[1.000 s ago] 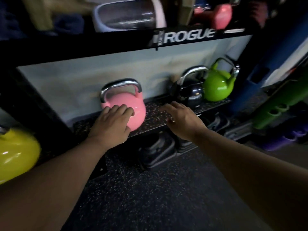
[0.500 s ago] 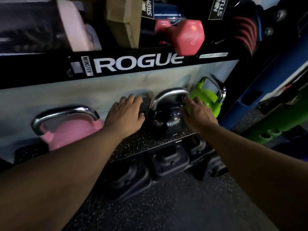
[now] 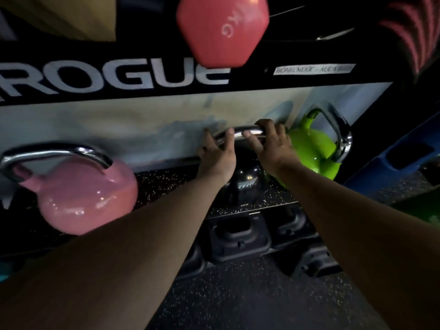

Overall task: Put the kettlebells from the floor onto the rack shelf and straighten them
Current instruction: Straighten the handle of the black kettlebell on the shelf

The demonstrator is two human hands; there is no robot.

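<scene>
Three kettlebells stand on the speckled rack shelf [image 3: 166, 184]. The pink kettlebell [image 3: 81, 198] is at the left, upright, untouched. The black kettlebell [image 3: 247, 182] sits in the middle with a chrome handle. My left hand [image 3: 216, 156] grips the left end of that handle and my right hand [image 3: 271, 146] grips its right end. The green kettlebell [image 3: 312, 151] stands just to the right, close against the black one, its handle turned sideways.
The black ROGUE crossbar [image 3: 119, 79] runs overhead with a pink dumbbell [image 3: 221, 29] on the upper shelf. Black weights [image 3: 238, 236] lie under the shelf. A blue post [image 3: 392, 158] stands at the right. Dark speckled floor [image 3: 250, 294] lies below.
Both hands have gone from the sides of the black kettlebell up onto its handle. The camera has moved closer to the shelf.
</scene>
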